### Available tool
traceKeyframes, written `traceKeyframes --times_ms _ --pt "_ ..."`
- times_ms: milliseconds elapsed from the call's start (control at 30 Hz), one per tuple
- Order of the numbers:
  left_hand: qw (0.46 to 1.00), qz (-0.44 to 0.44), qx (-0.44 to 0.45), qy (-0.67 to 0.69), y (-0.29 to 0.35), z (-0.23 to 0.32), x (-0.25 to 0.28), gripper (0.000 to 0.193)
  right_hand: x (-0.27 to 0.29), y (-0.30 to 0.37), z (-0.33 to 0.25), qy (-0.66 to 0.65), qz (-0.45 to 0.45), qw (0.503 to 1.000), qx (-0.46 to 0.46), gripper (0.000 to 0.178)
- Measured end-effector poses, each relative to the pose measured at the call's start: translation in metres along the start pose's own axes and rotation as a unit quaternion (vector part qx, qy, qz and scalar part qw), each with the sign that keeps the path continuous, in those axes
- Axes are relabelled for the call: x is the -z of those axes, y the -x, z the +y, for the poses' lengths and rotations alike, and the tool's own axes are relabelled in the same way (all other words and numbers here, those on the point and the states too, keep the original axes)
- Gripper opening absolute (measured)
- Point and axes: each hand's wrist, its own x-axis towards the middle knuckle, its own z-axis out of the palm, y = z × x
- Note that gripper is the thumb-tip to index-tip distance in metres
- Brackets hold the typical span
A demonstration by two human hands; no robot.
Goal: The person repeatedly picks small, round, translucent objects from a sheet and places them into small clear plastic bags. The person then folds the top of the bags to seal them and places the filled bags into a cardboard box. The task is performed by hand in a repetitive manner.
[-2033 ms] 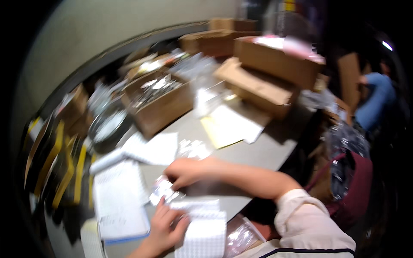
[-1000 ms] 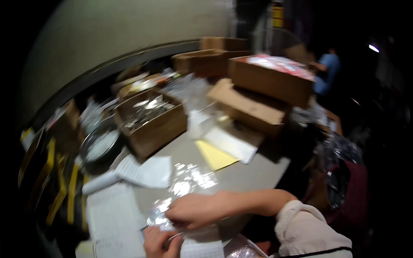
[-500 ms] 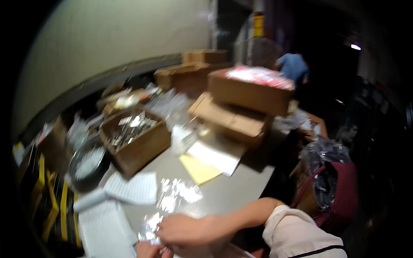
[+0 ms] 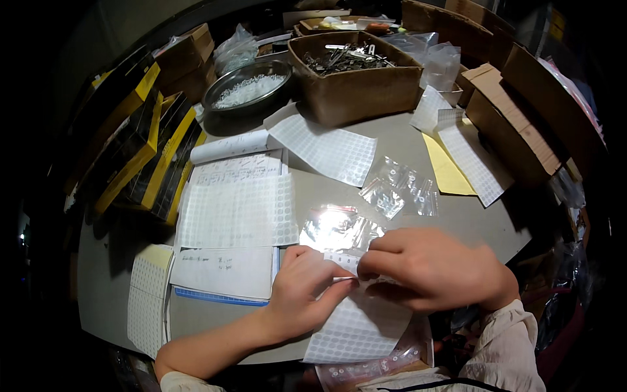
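A sheet of small round stickers [image 4: 356, 330] hangs over the table's near edge, its upper part folded between my hands. My left hand [image 4: 304, 287] pinches the fold between thumb and forefinger. From the right, my right hand [image 4: 424, 268] is closed with its fingertips at the same fold; whether a single sticker is between them is hidden. Just beyond my fingers lies a shiny clear zip bag [image 4: 330, 225]. Farther off, several small zip bags [image 4: 392, 189] with little ring-shaped parts lie in a loose group.
To the left are an open notebook [image 4: 225, 268] under a sticker sheet [image 4: 238, 212], and black-and-yellow boxes [image 4: 140, 157]. Behind stand a bowl of small clear pieces [image 4: 248, 90] and a cardboard box of metal parts [image 4: 359, 91]. More cartons [image 4: 516, 130] crowd the right.
The view has swung left and down. Half a second ago my hands were close together at a shiny clear bag; now they are at the sticker sheet and that bag lies beyond them.
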Motion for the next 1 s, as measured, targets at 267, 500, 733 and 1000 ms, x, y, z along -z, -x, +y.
traceKeyframes --times_ms 267,500,733,1000 --pt "1.000 -0.002 0.014 -0.001 0.002 -0.003 0.001 0.017 -0.015 -0.001 0.009 0.126 0.003 0.992 0.010 0.032" --pt "0.999 0.017 0.030 0.008 0.002 -0.007 -0.003 0.019 -0.041 -0.003 -0.008 0.284 0.107 0.953 -0.009 0.032" --pt "1.000 0.021 0.014 -0.016 0.000 -0.004 -0.002 0.016 -0.025 0.006 -0.005 0.146 -0.015 0.989 -0.031 0.022" --pt "0.980 -0.070 -0.186 0.003 0.004 0.006 -0.005 0.015 0.018 -0.015 0.054 -0.030 -0.052 0.988 -0.145 0.021"
